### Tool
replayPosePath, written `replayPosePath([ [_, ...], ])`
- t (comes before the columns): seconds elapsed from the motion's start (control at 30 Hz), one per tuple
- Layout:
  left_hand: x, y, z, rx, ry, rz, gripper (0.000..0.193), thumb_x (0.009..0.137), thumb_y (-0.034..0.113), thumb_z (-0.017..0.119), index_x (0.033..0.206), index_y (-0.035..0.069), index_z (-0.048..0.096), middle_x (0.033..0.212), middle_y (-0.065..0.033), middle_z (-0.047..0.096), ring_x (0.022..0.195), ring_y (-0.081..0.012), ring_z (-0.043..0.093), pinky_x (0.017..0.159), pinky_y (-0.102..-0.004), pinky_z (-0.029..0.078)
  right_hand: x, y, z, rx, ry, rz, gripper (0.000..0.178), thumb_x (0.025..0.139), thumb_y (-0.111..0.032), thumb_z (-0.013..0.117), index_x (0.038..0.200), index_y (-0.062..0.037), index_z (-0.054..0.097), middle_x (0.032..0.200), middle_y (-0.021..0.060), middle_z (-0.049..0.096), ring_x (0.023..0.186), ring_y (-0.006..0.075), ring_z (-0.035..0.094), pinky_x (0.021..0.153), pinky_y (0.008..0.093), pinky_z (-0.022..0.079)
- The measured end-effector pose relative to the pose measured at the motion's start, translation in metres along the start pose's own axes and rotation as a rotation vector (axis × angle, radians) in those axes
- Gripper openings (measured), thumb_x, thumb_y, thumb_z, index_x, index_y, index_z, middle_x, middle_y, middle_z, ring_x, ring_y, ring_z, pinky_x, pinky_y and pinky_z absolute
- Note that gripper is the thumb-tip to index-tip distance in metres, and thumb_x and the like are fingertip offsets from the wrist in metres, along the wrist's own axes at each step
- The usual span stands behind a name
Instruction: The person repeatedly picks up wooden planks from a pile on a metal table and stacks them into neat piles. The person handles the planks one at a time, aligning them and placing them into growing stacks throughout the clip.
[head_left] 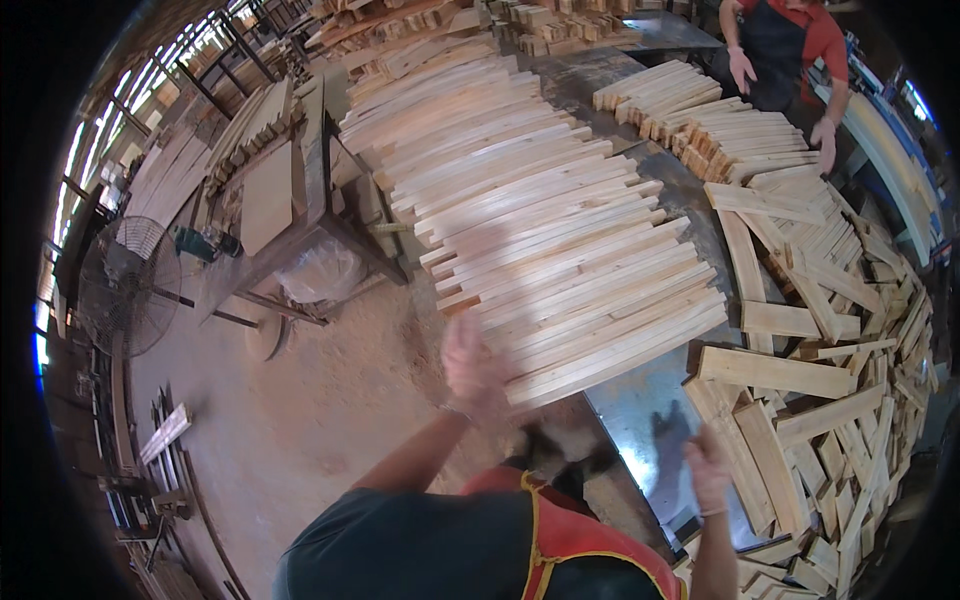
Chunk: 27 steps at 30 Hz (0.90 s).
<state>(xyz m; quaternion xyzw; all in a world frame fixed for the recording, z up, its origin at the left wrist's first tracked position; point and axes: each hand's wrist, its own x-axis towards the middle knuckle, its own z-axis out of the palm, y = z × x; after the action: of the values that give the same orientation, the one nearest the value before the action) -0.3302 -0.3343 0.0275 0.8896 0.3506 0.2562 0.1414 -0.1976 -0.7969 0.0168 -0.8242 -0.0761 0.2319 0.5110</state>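
Note:
A long row of pale wooden slats [580,270] lies side by side across the middle. My left hand [472,362] is at the near left ends of these slats, smeared by motion, so whether it touches them is unclear. Over the shiny metal tabletop [640,420] is my right hand [708,472], close to the left edge of a heap of loose boards [775,372]. Its fingers are blurred too, and I make out nothing in them.
Across the table at the far right stands a person [785,50] in a red shirt and dark apron, beside stacked slats [740,135]. To the left are a workbench [300,200] and a caged fan [130,285]. Sawdust covers the floor [300,420].

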Motion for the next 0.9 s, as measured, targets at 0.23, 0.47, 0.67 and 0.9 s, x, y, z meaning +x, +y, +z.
replayPosePath([
  [0.23, 0.024, -0.056, 0.026, -1.493, -0.211, -1.157, 0.041, 0.101, 0.037, 0.070, 0.134, 0.014, 0.060, 0.111, -0.0048, 0.067, 0.095, -0.0192, 0.066, 0.080, -0.0428, 0.060, 0.078, -0.038, 0.152, 0.621, 0.178, 0.224, 0.071, 0.098, -0.020, 0.076, 0.159, -0.0015, 0.044, 0.130, 0.0085, 0.067, 0.111, 0.0177, 0.065, 0.092, 0.0324, 0.055],
  [0.47, -0.027, -0.031, -0.050, -0.745, -1.163, -0.059, 0.046, 0.100, 0.037, 0.064, 0.136, 0.009, 0.064, 0.137, -0.0229, 0.063, 0.127, -0.0376, 0.063, 0.105, -0.0482, 0.053, 0.078, -0.065, 0.109, 0.534, 0.244, 0.118, 0.065, 0.099, -0.023, 0.071, 0.156, -0.0030, 0.047, 0.143, 0.0103, 0.062, 0.131, 0.0231, 0.057, 0.110, 0.0364, 0.046],
  [0.67, 0.076, 0.054, 0.010, -0.391, -1.023, -0.058, 0.072, 0.097, 0.058, 0.059, 0.152, 0.011, 0.055, 0.147, -0.0268, 0.057, 0.135, -0.0457, 0.056, 0.113, -0.0473, 0.047, 0.102, -0.023, 0.065, 0.386, 0.117, 0.122, 0.056, 0.102, -0.030, 0.067, 0.148, -0.0011, 0.054, 0.141, 0.0123, 0.065, 0.126, 0.0240, 0.061, 0.109, 0.0377, 0.047],
  [0.9, 0.082, 0.160, 0.115, -0.015, -1.151, 0.091, 0.108, 0.085, 0.073, 0.063, 0.158, -0.003, 0.040, 0.151, -0.0306, 0.051, 0.140, -0.0439, 0.053, 0.116, -0.0474, 0.045, 0.123, -0.069, 0.056, -0.262, 0.013, 0.245, 0.049, 0.094, -0.038, 0.077, 0.123, 0.0008, 0.071, 0.110, 0.0150, 0.078, 0.103, 0.0214, 0.072, 0.094, 0.0350, 0.055],
])
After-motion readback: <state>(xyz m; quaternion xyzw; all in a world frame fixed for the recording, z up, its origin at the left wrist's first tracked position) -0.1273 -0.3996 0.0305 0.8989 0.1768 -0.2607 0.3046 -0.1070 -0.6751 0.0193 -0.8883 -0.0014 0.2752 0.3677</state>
